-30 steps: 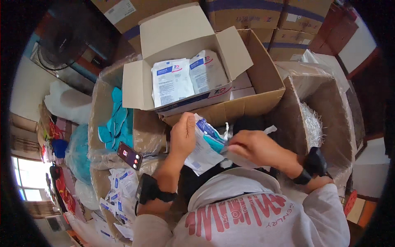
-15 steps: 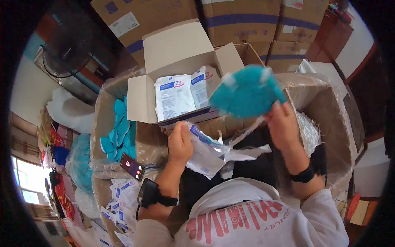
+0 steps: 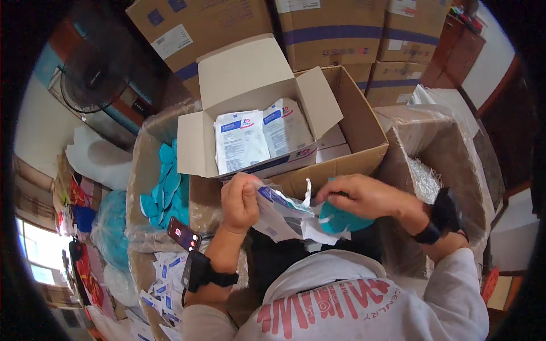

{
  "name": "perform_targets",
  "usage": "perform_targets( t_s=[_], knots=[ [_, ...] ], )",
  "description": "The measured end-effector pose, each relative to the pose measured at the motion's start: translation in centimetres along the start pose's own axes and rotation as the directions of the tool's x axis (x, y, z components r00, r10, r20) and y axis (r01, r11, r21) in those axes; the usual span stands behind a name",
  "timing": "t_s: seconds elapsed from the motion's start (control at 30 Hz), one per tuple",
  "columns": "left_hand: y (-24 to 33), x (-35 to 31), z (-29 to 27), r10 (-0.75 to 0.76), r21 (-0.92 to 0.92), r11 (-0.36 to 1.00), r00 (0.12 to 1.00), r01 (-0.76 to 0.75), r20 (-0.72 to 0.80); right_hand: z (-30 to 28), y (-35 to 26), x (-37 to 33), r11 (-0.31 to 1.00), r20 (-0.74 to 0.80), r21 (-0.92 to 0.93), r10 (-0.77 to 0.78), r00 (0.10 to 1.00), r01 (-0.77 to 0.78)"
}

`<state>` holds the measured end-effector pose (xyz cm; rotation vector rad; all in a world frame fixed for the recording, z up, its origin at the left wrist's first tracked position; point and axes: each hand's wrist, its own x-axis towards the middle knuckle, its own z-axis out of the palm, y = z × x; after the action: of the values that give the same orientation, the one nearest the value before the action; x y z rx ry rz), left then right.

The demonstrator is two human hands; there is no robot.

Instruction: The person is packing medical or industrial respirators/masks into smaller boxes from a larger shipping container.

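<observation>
My left hand grips a torn-open white and blue packet by its upper left edge. The ripped side of that packet faces right, and a strip of teal shows along its opening. Close to the tear, my right hand has its fingers curled around a teal face mask, whose upper part the hand covers. Just beyond both hands stands an opened white box with its flaps up. Inside it, sealed packets stand in two rows.
Under the white box sits a larger brown carton. To the left, a lined carton holds teal masks; nearer me lie discarded-looking packets and a phone. A carton with white strands stands right. Stacked cartons rise behind.
My right hand has brought the mask down and left, from in front of the box's right side to beside the torn packet. My left hand keeps its grip, shifted slightly left.
</observation>
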<state>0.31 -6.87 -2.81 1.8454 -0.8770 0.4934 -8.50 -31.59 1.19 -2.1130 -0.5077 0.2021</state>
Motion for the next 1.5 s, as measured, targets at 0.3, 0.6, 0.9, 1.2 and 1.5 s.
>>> perform_targets(
  t_s=[0.3, 0.6, 0.9, 1.2, 1.5],
  knots=[
    [0.2, 0.4, 1.0, -0.001, 0.094, 0.996, 0.998, -0.004, 0.055, 3.1, -0.9, 0.9, 0.983, -0.118, -0.174, -0.084, 0.989, 0.063],
    [0.8, 0.7, 1.7, 0.003, 0.121, 0.993, 0.996, -0.014, 0.091, 3.5, 1.0, 1.2, 0.958, 0.069, 0.271, 0.080, 0.994, -0.096],
    [1.2, 0.3, 2.8, -0.010, 0.103, 0.995, 0.982, -0.010, 0.187, 4.4, 0.9, 1.6, 0.990, 0.015, -0.040, 0.137, 0.990, -0.137],
    [-0.2, -1.0, -1.0, -0.305, 0.325, 0.904, 0.952, 0.277, 0.036, 1.3, 4.0, -0.6, 0.758, -0.442, 0.652, 0.377, 0.814, 0.003],
    [1.3, -4.2, -21.4, 0.234, 0.575, 0.817, 0.888, 0.042, -0.396, -3.6, 7.9, -4.6, 0.562, -0.572, 0.802, 0.623, 0.534, 0.204]
  ],
)
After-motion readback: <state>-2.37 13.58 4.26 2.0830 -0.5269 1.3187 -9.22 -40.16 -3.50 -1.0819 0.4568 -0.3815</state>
